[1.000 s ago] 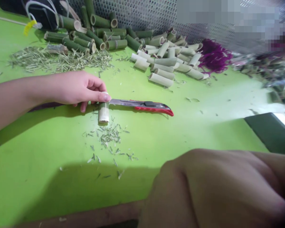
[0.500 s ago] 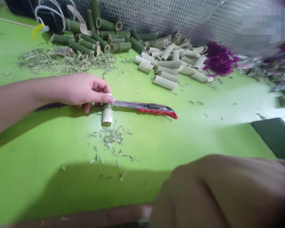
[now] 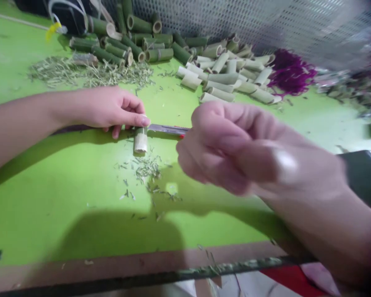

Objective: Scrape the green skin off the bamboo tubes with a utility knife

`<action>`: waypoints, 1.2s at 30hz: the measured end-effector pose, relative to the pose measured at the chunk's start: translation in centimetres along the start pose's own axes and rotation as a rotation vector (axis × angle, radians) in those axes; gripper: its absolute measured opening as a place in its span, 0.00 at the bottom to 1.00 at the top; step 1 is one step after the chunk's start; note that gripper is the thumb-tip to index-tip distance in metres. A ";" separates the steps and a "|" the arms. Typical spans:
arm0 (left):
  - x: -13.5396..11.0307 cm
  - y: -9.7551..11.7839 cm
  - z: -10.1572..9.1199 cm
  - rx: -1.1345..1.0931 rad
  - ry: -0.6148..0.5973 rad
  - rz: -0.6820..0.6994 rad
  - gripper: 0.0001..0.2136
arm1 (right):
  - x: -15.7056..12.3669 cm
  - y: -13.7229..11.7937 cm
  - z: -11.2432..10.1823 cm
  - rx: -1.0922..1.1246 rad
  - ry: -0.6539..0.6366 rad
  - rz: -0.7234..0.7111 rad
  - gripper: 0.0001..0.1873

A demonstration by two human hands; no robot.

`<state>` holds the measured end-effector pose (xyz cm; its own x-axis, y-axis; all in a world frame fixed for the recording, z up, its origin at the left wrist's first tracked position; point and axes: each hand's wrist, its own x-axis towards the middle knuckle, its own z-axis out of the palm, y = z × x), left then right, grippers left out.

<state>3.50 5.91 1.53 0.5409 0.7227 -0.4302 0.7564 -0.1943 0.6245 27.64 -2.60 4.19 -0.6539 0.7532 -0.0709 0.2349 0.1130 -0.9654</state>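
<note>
My left hand (image 3: 111,106) pinches the upper end of a short pale bamboo piece (image 3: 140,142) between thumb and fingers, low at the green tabletop. Just to its right lies a utility knife (image 3: 167,129) with a red-edged handle, its blade pointing at the bamboo. My right hand (image 3: 225,148) is curled into a loose fist above the table, slightly blurred, and covers most of the knife's handle from view. Whether anything is inside those fingers is hidden. Thin green shavings (image 3: 146,168) lie scattered in front of the bamboo piece.
Green bamboo tubes (image 3: 159,55) are heaped at the back, beside pale scraped pieces (image 3: 224,78) and purple strands (image 3: 292,72). A shavings pile (image 3: 58,72) lies back left. A dark box (image 3: 361,173) stands at right. The brown table edge (image 3: 111,266) runs along the front.
My right hand now shows as a fist over the knife's handle, where a large brownish blurred shape filled the lower right before. The left hand keeps its hold; the view has shifted slightly.
</note>
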 end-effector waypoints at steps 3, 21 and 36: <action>0.6 -0.8 0.0 -0.021 -0.006 0.037 0.19 | 1.6 0.8 -1.9 0.166 0.091 -0.046 0.20; 1.4 -1.6 0.9 -0.259 -0.050 0.138 0.18 | 2.6 6.1 -4.7 -1.090 0.029 -0.087 0.25; 1.2 -1.5 0.5 -0.243 -0.072 0.124 0.17 | 2.1 6.0 -3.9 -1.213 0.167 -0.192 0.12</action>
<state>3.23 6.70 -0.26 0.6550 0.6528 -0.3805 0.5773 -0.1074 0.8094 30.47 2.21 -0.78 -0.6726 0.7213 0.1651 0.7172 0.6904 -0.0943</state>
